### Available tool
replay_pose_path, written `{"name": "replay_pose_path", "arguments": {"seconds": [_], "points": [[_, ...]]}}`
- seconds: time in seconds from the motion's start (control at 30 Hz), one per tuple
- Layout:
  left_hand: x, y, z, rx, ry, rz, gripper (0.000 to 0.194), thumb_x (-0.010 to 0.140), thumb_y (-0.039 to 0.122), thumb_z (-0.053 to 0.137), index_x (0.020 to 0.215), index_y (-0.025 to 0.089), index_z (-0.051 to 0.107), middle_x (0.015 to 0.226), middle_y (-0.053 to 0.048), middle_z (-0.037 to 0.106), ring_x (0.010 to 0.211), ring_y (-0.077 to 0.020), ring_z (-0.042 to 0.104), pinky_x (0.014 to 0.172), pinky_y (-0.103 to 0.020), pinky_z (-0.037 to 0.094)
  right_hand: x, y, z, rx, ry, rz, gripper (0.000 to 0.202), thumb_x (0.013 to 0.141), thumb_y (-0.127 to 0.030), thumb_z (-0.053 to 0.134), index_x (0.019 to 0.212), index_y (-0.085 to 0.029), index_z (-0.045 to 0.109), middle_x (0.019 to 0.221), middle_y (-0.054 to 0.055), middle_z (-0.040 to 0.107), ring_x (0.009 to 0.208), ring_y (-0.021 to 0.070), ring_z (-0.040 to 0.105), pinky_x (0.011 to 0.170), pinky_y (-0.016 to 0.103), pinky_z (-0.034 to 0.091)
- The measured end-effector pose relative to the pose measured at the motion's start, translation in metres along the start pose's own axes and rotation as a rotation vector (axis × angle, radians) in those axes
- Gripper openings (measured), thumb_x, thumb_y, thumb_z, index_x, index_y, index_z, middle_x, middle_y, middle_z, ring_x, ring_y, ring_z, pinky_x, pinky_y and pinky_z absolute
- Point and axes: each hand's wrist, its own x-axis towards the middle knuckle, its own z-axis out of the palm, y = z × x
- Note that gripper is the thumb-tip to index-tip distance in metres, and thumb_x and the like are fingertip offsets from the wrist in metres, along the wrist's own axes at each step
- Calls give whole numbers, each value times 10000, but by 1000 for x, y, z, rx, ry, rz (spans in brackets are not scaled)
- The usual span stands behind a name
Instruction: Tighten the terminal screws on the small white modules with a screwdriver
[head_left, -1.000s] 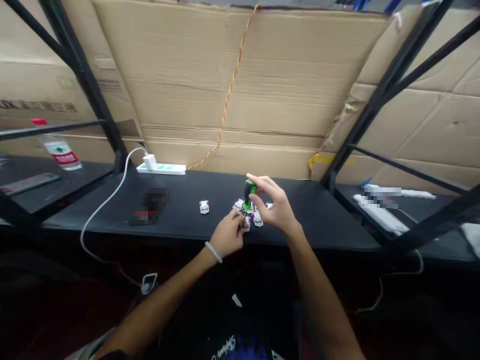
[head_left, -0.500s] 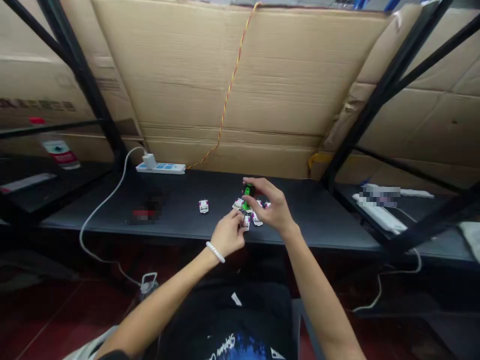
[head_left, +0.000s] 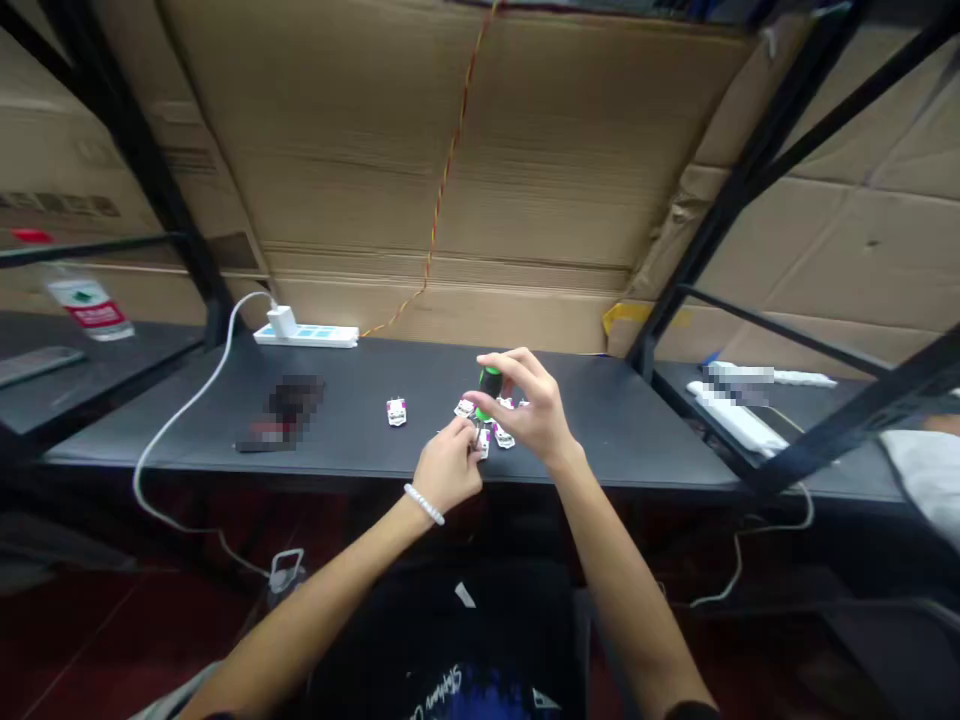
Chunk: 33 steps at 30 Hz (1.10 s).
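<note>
My right hand (head_left: 529, 405) grips the black-and-green handle of a screwdriver (head_left: 490, 383) between thumb and fingers. The screwdriver points down, its green cap on top. Just below it, my left hand (head_left: 452, 465) is closed with its fingertips at a small white-and-purple part (head_left: 484, 442), which sits under the screwdriver's tip. The exact contact between tip and part is too small to make out. Several similar parts lie around my hands, one white-and-purple piece (head_left: 504, 436) to the right. Another loose part (head_left: 396, 411) lies apart on the left.
A white power strip (head_left: 307, 336) with a plugged-in charger stands at the back left, its white cable (head_left: 180, 410) looping over the front edge. A blurred dark-and-red object (head_left: 281, 415) lies on the left. Black shelf posts (head_left: 720, 240) flank the black tabletop (head_left: 615, 430).
The whole view has shifted a little, so things appear farther left. The screwdriver handle has turned in my right fingers. My left hand keeps its place at the part.
</note>
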Motion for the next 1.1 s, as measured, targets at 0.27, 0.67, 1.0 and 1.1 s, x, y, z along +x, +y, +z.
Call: {"name": "replay_pose_path", "arguments": {"seconds": [0.27,0.67,1.0,1.1], "points": [[-1,-6,-2,-73,0,58,192,845,29,633,824,209,568,1070,-65,674,960,-223,696,911,-358,574,-1,2,0,16,-36,58,383,948,-401,765,1303,-282,685,1068,60,687,697,145,590,698,334,612],[-1,-4,-4,-87,-9,42,174,840,39,639,824,207,598,1042,-67,670,941,-219,690,909,-358,582,0,-6,-6,198,-131,56,427,1031,-244,563,1456,-266,607,1315,115,707,1108,236,709,938,412,631],[0,-5,-5,-109,-2,54,194,829,26,663,815,205,588,1063,-67,672,966,-222,691,917,-360,578,-1,-2,-7,185,-127,113,474,1039,-289,554,1513,-285,573,1300,112,677,1047,220,702,949,424,622],[0,-3,-5,-108,-3,51,203,834,22,652,799,207,575,1050,-62,670,948,-224,692,907,-367,581,0,-1,-10,196,-144,131,434,1015,-333,643,1446,-281,636,1163,80,740,959,204,709,884,388,628]]}}
